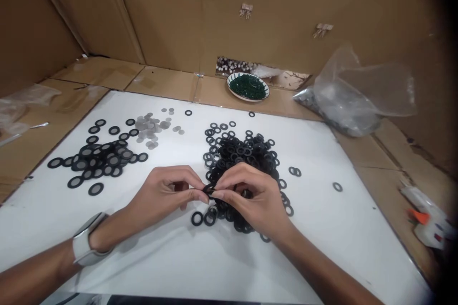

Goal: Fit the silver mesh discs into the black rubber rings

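Between my two hands is a black rubber ring [208, 189], pinched at its edges over the white board. My left hand [175, 188], with a watch [89, 238] on its wrist, grips the ring's left side between thumb and fingertips. On the other side, my right hand [250, 195] pinches it too, in front of a large heap of loose black rings [243, 152]. Whether a disc sits inside the held ring is too small to tell. Left of my hands lies a pile of black rings with grey mesh-like discs in them [103, 157]. Loose grey discs [152, 126] lie behind that pile.
A plate of dark green bits [248, 86] stands at the back on cardboard. To its right sits a clear plastic bag [350, 100] of grey pieces. A white tool with an orange part [429, 224] lies at the right edge. Cardboard walls [171, 14] enclose the board.
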Demonstrator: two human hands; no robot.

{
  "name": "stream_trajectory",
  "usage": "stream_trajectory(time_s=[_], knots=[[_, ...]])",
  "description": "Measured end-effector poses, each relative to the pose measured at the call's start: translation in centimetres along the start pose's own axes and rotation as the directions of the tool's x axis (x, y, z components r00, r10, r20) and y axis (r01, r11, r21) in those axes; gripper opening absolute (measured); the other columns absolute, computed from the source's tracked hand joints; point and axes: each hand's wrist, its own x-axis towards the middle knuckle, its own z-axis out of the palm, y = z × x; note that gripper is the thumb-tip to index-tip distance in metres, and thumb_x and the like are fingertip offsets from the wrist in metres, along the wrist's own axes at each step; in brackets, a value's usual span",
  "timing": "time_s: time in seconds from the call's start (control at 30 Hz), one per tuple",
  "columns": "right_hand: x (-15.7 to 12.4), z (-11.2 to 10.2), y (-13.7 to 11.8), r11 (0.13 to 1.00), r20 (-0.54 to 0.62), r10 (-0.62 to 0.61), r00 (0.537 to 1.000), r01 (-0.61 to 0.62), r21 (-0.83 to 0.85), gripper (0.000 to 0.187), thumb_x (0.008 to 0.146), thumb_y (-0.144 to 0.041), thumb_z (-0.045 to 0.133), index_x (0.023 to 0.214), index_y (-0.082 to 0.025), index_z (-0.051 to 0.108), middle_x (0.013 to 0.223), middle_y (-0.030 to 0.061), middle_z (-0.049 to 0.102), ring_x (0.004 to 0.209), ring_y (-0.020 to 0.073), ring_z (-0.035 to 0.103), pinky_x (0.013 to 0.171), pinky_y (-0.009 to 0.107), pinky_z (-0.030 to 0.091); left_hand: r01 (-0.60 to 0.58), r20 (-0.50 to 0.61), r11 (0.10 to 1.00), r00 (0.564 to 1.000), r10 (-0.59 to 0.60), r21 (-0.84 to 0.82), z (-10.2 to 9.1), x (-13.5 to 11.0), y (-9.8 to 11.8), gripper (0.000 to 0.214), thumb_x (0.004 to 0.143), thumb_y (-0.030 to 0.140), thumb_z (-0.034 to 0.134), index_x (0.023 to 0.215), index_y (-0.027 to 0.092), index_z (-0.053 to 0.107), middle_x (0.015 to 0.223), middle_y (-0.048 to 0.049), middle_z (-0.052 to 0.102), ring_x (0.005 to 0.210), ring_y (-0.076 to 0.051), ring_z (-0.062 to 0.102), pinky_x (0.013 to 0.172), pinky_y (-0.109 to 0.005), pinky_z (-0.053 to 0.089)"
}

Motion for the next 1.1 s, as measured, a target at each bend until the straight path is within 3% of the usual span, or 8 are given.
stream_trajectory(time_s=[0.43, 0.83, 1.1], knots=[[-0.13, -0.19, 0.01, 0.983, 0.087, 0.175, 0.981, -0.178, 0.037, 0.006, 0.097, -0.034, 0.090, 0.097, -0.028, 0.088, 0.100, 0.0006, 0.088, 0.087, 0.0184, 0.082, 0.062, 0.029, 0.052, -0.103, 0.037, 0.989, 0.994, 0.100, 0.107, -0.18, -0.10, 0.96, 0.014, 0.097, 0.030, 0.088, 0.084, 0.024, 0.091, 0.082, -0.0027, 0.079, 0.060, -0.009, 0.067, 0.052, -0.017, 0.056], [0.13, -0.57, -0.48, 0.982, 0.126, 0.160, 0.979, -0.171, 0.081, 0.006, 0.094, -0.031, 0.093, 0.094, -0.026, 0.090, 0.099, -0.0003, 0.088, 0.090, 0.0166, 0.081, 0.064, 0.027, 0.050, -0.259, 0.068, 0.956, 0.965, 0.251, 0.142, -0.46, -0.12, 0.43, 0.010, 0.099, 0.018, 0.086, 0.092, 0.025, 0.090, 0.086, -0.0019, 0.079, 0.066, -0.009, 0.068, 0.056, -0.018, 0.055], [0.11, -0.35, -0.59, 0.996, 0.101, 0.079, 0.992, -0.081, 0.021, 0.006, 0.094, -0.027, 0.093, 0.092, -0.024, 0.088, 0.096, -0.0006, 0.087, 0.083, 0.0136, 0.079, 0.060, 0.025, 0.050, -0.262, 0.071, 0.952, 0.965, 0.254, 0.161, -0.41, -0.15, 0.40, 0.014, 0.097, 0.014, 0.086, 0.094, 0.028, 0.089, 0.087, -0.0004, 0.079, 0.069, -0.010, 0.068, 0.057, -0.018, 0.055]])
